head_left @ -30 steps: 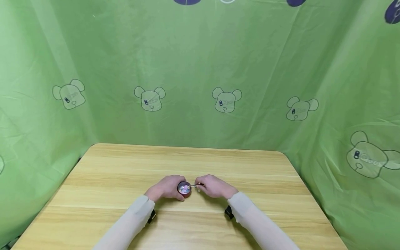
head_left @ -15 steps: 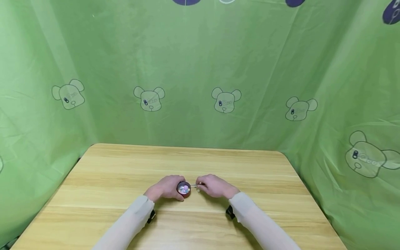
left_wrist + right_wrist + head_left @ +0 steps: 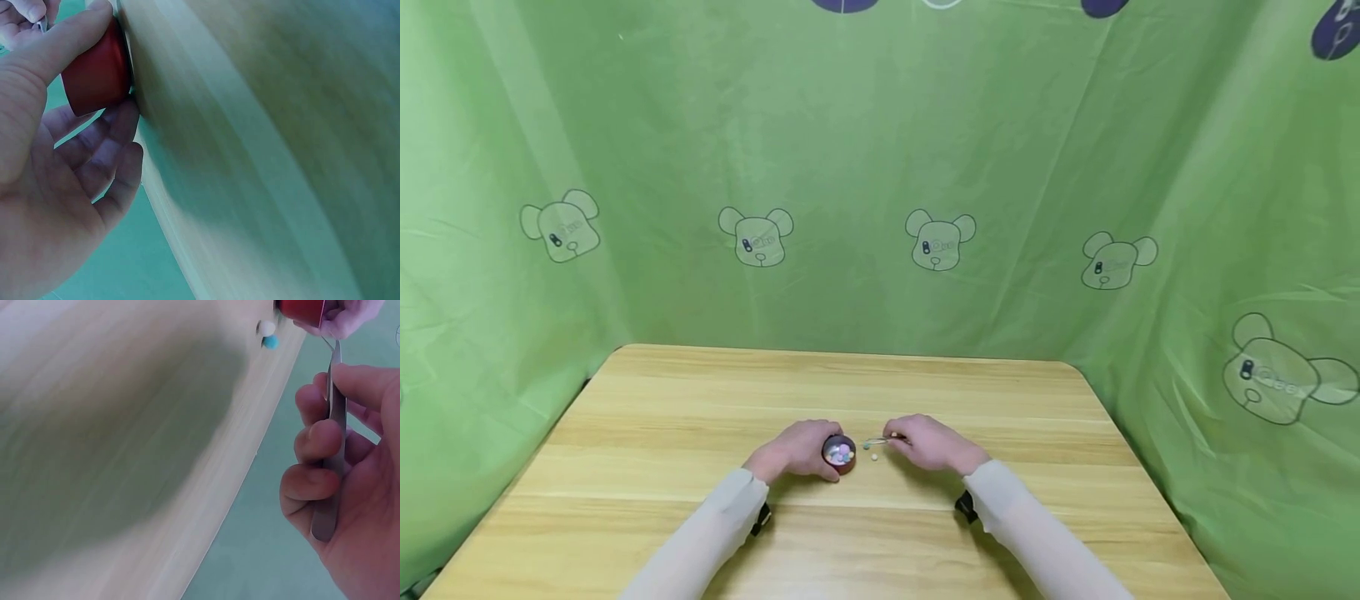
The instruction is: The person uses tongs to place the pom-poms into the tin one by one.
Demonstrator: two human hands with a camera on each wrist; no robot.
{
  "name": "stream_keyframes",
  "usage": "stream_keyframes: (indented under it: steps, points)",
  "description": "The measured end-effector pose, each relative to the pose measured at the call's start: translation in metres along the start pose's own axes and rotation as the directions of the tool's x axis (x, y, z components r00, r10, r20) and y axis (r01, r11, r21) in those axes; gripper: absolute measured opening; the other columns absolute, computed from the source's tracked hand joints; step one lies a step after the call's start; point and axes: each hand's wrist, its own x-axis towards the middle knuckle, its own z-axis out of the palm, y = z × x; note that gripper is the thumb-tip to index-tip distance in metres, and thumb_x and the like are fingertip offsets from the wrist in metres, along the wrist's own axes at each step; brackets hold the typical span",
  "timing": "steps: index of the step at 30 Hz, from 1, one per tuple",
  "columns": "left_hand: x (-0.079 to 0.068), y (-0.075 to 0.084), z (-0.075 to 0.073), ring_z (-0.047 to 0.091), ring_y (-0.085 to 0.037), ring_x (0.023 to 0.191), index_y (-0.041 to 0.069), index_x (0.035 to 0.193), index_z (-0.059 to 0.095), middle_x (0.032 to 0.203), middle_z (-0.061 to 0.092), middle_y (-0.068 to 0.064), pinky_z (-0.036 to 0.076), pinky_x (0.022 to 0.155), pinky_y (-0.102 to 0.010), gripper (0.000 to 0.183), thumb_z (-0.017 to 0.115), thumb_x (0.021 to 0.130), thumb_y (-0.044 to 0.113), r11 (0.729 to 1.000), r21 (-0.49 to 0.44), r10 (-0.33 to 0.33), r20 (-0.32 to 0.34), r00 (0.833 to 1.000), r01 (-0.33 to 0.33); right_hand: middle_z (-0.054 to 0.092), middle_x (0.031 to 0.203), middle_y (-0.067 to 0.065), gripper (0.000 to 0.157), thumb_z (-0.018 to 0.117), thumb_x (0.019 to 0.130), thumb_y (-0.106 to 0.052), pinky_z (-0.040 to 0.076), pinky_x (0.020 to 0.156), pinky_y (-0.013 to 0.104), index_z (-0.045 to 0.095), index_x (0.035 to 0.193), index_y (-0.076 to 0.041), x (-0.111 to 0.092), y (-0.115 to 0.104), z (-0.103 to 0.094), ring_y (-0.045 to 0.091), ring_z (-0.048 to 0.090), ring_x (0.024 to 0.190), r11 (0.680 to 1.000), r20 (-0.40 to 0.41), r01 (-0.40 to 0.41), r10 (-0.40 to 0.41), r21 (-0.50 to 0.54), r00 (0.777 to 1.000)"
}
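My left hand [image 3: 805,448] holds a small red cup [image 3: 97,75], its thumb and fingers around the wall. Several small pastel balls [image 3: 840,454] lie inside the cup. My right hand [image 3: 927,443] grips silver tweezers [image 3: 335,431], which point left toward the cup. Two slim tips show at the far end of the tweezers, with no ball between them in the right wrist view. A teal ball [image 3: 270,342] and a white ball [image 3: 266,328] lie close together on the wood, between the cup and my right hand.
A light wooden table [image 3: 700,383] spreads under both hands. Green curtains [image 3: 850,300] printed with bear heads hang behind it and along both sides. Black wrist straps [image 3: 967,506] show under the sleeves.
The tweezers have drawn back from the cup to the right with my right hand. The teal ball now shows on the table beside the white one. My left hand stays on the cup.
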Motion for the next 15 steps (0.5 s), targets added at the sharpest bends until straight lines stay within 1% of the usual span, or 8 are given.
stream_keyframes:
  steps: [4, 9, 15]
  points:
    - [0.000, 0.000, 0.000, 0.057, -0.015, 0.091, 0.017, 0.106, 0.059, 0.097, 0.061, 0.006, 0.045, 0.083, -0.035, 0.051, 0.084, 0.067, 0.039, 1.000, 0.005, -0.005, 0.005, 1.000, 0.005, 0.065, 0.095, -0.005, 0.014, 0.053, 0.097, -0.017, 0.049, 0.075, 0.029, 0.064, 0.103, -0.012, -0.005, 0.004, 0.000, 0.006, 0.057, 0.082, 1.000, 0.008, 0.007, -0.007, -0.015, 1.000]
    - [0.001, -0.001, 0.001, 0.057, -0.016, 0.092, 0.017, 0.106, 0.059, 0.097, 0.061, 0.005, 0.045, 0.084, -0.036, 0.051, 0.084, 0.067, 0.039, 1.000, 0.010, -0.008, 0.002, 1.000, 0.008, 0.065, 0.097, -0.005, 0.014, 0.053, 0.097, -0.019, 0.050, 0.078, 0.030, 0.064, 0.103, -0.013, -0.010, 0.005, 0.000, 0.007, 0.059, 0.086, 1.000, 0.019, 0.017, -0.017, -0.026, 1.000]
    - [0.001, -0.001, 0.001, 0.057, -0.016, 0.092, 0.016, 0.106, 0.059, 0.097, 0.060, 0.005, 0.045, 0.084, -0.036, 0.051, 0.084, 0.067, 0.038, 1.000, 0.014, -0.006, -0.003, 1.000, 0.006, 0.064, 0.095, -0.005, 0.013, 0.053, 0.097, -0.019, 0.050, 0.076, 0.030, 0.064, 0.102, -0.014, -0.013, 0.007, 0.003, 0.005, 0.057, 0.082, 1.000, 0.037, -0.004, 0.005, -0.011, 0.999]
